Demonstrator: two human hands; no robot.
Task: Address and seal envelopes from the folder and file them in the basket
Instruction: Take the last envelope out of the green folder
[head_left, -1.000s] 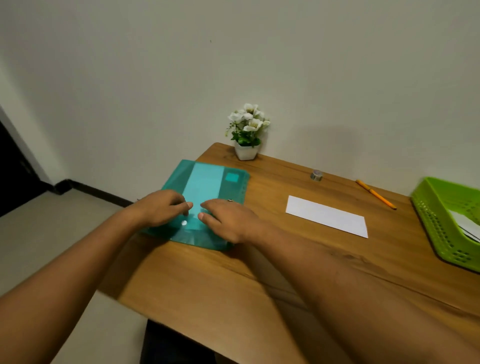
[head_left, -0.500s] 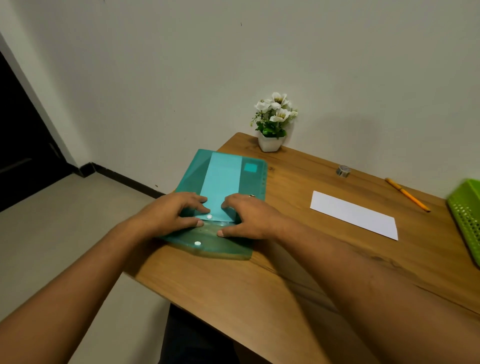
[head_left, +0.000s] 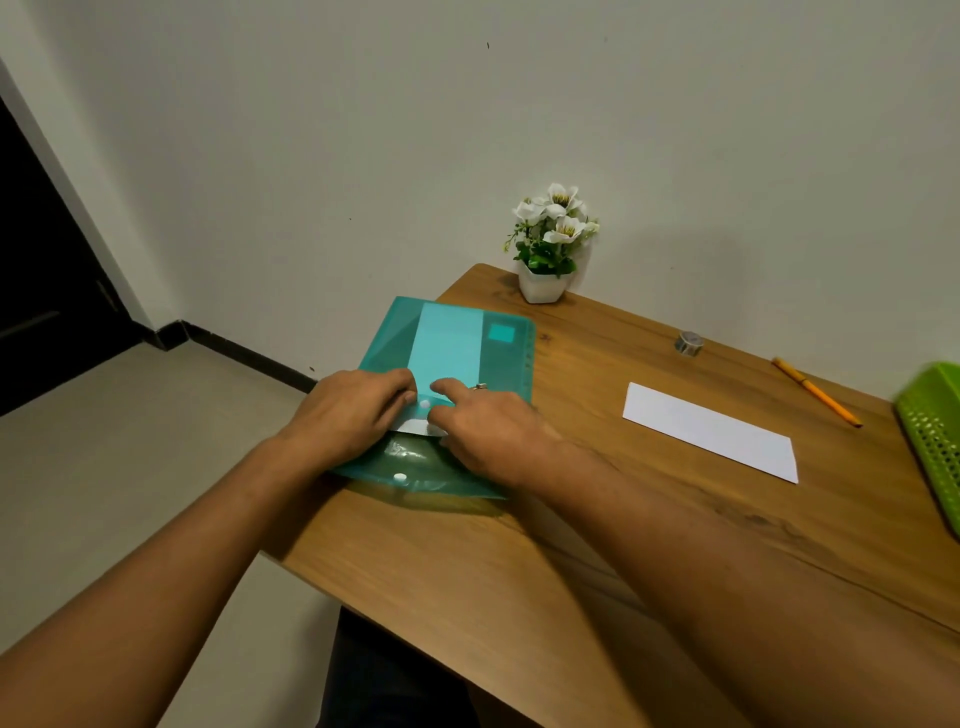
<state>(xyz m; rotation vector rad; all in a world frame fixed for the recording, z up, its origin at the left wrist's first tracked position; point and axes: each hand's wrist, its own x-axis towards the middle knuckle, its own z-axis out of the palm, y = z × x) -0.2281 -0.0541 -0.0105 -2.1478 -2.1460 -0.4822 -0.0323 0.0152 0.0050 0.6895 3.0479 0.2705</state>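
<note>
Folder: the teal folder lies at the far left of the desk, with its left side hanging over the desk's left edge and its flap folded open towards the near side.
Snap: its two white halves are apart, one on the flap and one on the pocket between the hands.
Tucked envelope: a white end pokes out of the pocket's mouth; the rest shows as a pale strip through the teal plastic.
Left hand: the left hand has its fingers curled over the mouth of the pocket and grips its edge.
Right hand: the right hand has its forefinger stretched flat on the folder and its thumb at the white end; I cannot tell whether it pinches it.
Loose envelope: the loose envelope lies flat on the right half of the desk, well apart from the folder.
Open room: bare wood runs between the folder and the loose envelope, and across the whole near half of the desk.
Far edge: a tape roll and a pencil lie near the wall, and a potted plant stands at the far left corner.
Basket: the green basket sits at the right edge, partly out of view.
Change: a second ago the flap was down; half a second ago it was open with no white showing at the mouth. The loose envelope, the pencil and the tape roll are where they were.
</note>
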